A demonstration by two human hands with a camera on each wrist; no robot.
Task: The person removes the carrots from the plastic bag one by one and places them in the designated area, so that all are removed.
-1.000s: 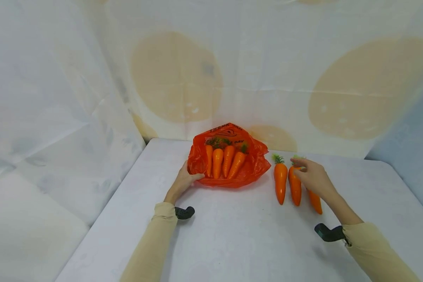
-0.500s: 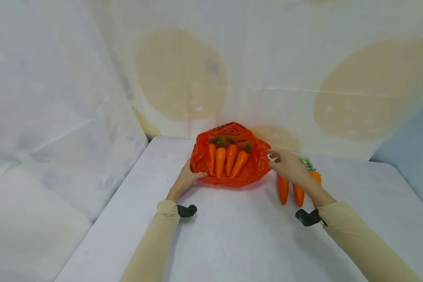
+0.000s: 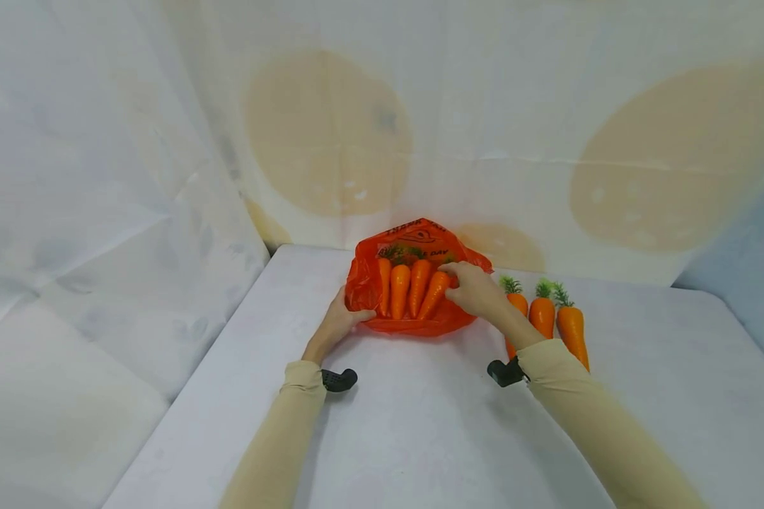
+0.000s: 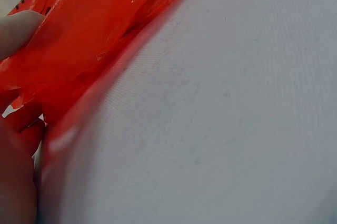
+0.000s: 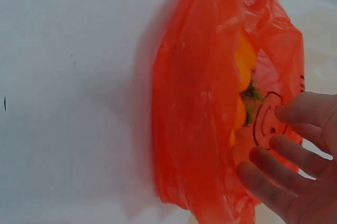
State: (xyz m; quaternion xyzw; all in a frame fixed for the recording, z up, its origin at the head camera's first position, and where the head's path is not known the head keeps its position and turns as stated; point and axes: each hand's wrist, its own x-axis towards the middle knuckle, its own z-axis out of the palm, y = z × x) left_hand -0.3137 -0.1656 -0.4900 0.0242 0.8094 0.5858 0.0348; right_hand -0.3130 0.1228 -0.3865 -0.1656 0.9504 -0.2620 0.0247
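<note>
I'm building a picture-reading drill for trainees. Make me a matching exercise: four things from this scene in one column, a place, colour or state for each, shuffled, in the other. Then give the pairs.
Things:
1. Left hand
2. Right hand
3. Plastic bag
4. Three loose carrots

Places, colours, states:
A. By the upper end of the rightmost bagged carrot
B. On the table, right of the bag
C. Holding the bag's left side
D. Red, with dark lettering

Pairs: 1-C, 2-A, 3-D, 4-B

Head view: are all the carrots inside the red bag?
No, three carrots lie outside the red bag, on the white table.
</note>
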